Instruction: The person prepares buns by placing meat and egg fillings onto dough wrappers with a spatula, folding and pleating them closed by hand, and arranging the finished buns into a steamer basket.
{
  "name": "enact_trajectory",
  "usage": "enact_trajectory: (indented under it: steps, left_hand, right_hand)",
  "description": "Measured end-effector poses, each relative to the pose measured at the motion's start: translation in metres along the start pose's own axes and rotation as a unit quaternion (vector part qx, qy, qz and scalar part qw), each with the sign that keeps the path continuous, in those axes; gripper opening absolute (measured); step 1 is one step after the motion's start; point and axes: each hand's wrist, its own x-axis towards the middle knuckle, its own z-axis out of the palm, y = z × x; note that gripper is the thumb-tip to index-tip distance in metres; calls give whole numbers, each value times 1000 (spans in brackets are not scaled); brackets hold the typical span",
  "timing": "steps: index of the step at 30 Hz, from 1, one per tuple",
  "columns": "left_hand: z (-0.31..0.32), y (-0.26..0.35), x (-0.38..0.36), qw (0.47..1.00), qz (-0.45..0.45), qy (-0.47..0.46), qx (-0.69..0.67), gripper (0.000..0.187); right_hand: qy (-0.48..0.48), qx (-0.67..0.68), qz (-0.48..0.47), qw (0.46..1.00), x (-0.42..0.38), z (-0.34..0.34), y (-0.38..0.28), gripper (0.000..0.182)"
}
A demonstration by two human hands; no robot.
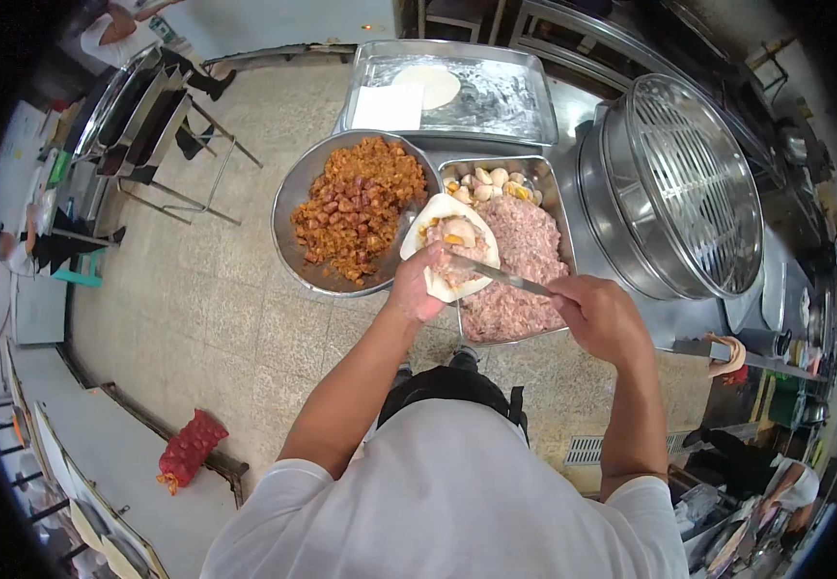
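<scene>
My left hand (417, 287) cups a round white dough wrapper (485, 241) from below. On the wrapper lies a mound of pink minced meat (449, 273) with a pale and orange piece, apparently egg, on top. My right hand (600, 317) grips a flat metal spatula (515, 280), its blade tip resting at the filling. Both hands are above a metal tray (571, 253) of pink minced meat (527, 232), which has several pale egg-like pieces (496, 181) at its far end. To the left stands a large metal bowl (286, 249) of brown chunky filling (361, 205).
Behind these is a flour-dusted metal tray (491, 101) with a flat dough round (436, 85) and a white sheet (388, 107). Stacked metal steamers (694, 183) stand on the right. A red mesh sack (191, 451) lies on the floor. Other people are at the edges.
</scene>
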Motion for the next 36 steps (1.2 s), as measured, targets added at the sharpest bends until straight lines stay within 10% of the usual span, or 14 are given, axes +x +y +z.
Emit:
enact_trajectory:
  steps: [9,29,36]
  left_hand:
    - [-4,8,-2,992,-114,-61,13,69]
    - [13,12,-10,995,-87,-41,-11,70]
    - [11,29,-12,997,-21,-60,38,73]
  right_hand:
    - [189,-71,12,979,-22,16,5,27]
    - [201,-52,-59,976,-21,47,6,40]
    - [240,107,48,964,-15,52,-8,29]
